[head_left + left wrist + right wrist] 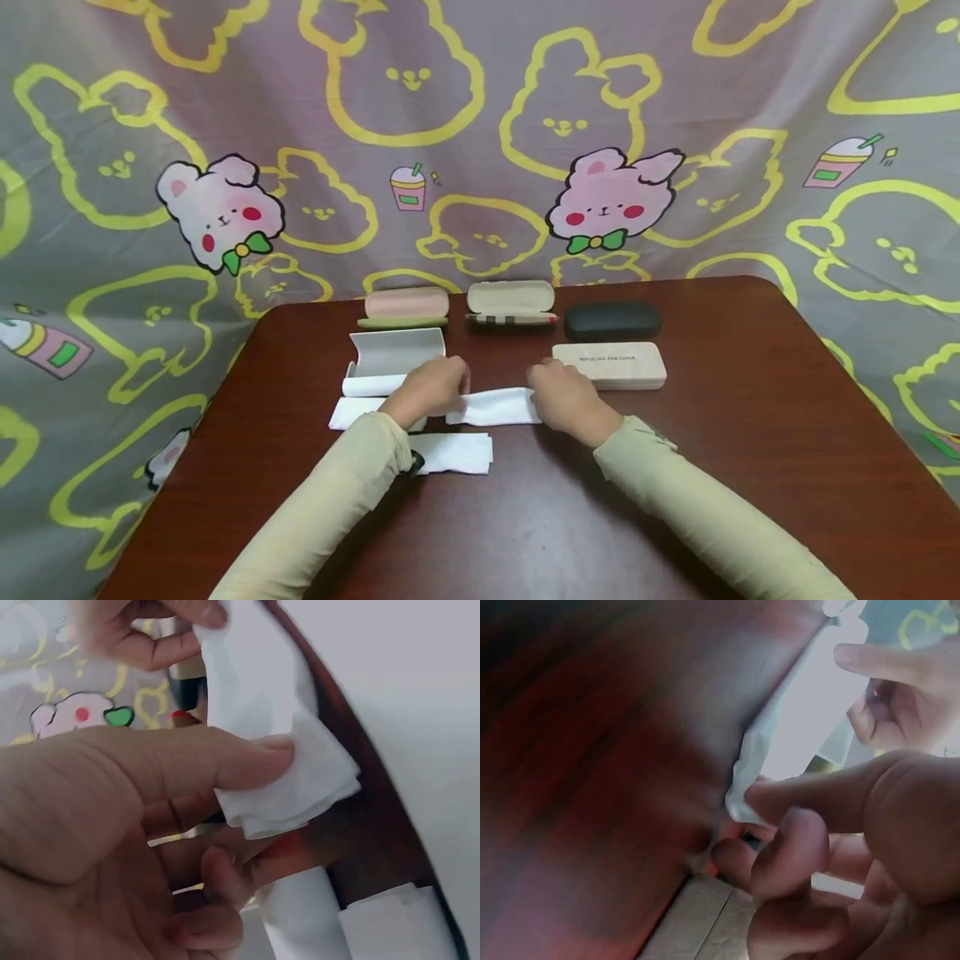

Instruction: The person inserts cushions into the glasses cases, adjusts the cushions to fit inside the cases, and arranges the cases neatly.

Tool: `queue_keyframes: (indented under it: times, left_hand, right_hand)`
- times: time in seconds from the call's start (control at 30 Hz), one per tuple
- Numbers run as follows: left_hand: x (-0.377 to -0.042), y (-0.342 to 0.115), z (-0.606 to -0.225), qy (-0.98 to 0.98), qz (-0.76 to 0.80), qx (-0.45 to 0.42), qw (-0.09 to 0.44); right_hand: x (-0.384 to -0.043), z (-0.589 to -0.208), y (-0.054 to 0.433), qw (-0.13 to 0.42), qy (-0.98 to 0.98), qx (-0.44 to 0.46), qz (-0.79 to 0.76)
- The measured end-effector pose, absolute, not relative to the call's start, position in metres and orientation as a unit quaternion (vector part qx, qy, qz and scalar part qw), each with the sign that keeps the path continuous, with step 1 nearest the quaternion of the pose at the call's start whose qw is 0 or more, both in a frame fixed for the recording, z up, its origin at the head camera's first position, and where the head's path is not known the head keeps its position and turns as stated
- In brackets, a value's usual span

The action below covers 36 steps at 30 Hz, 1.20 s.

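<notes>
Over brown tabletop [750,450]: white cloth [497,407], folded, strip-shaped.

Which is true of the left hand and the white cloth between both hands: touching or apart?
Touching. The left wrist view shows it: the left hand has its thumb directly on the white cloth.

Folded white cloth [497,407], ends in fingers [247,761]

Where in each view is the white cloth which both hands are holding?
Head: the held cloth is below the centre.
Left wrist: the held cloth runs from the top edge past the middle.
Right wrist: the held cloth slants from upper right to the middle.
Shared landmark: left hand and right hand.
</notes>
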State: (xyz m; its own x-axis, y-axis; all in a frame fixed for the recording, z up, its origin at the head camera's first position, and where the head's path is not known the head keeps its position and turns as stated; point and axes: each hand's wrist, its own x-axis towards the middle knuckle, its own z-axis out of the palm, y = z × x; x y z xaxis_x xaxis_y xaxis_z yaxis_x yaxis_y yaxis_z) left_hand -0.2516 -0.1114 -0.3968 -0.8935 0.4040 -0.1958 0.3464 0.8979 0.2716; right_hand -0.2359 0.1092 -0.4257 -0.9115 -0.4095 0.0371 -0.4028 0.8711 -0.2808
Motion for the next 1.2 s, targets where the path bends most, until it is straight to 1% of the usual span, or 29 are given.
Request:
queue_keyframes:
  times: [0.2, 0.3, 0.47, 0.63, 0.8, 0.9, 1.07, 1.2]
  left_hand:
    - [-0.254, -0.12, -0.39, 0.952, 0.189, 0.203, 0.131]
    - [-0.255, -0.124, -0.387, 0.937, 0.249, 0.198, 0.141]
    - [-0.26, -0.129, -0.385, 0.902, 0.369, 0.146, 0.169]
    - [-0.268, -0.129, -0.383, 0.882, 0.428, 0.103, 0.166]
    - [-0.274, -0.124, -0.377, 0.862, 0.48, 0.065, 0.149]
    - [-0.279, -0.121, -0.374, 0.836, 0.529, 0.038, 0.141]
    - [-0.296, -0.108, -0.369, 0.759, 0.639, -0.023, 0.122]
    - [-0.311, -0.098, -0.366, 0.724, 0.682, -0.046, 0.093]
  right_hand:
    - [-0.239, -0.421, 0.126, -0.01, 0.941, -0.201, -0.271]
    - [-0.241, -0.417, 0.133, -0.007, 0.922, -0.184, -0.342]
    - [-0.247, -0.409, 0.142, 0.018, 0.883, -0.118, -0.454]
    - [-0.254, -0.402, 0.15, 0.027, 0.849, -0.072, -0.522]
    - [-0.262, -0.396, 0.155, 0.036, 0.822, -0.039, -0.567]
    - [-0.269, -0.392, 0.154, 0.052, 0.792, -0.019, -0.608]
    - [-0.288, -0.386, 0.153, 0.07, 0.704, 0.008, -0.706]
    - [-0.306, -0.385, 0.151, 0.068, 0.678, 0.022, -0.731]
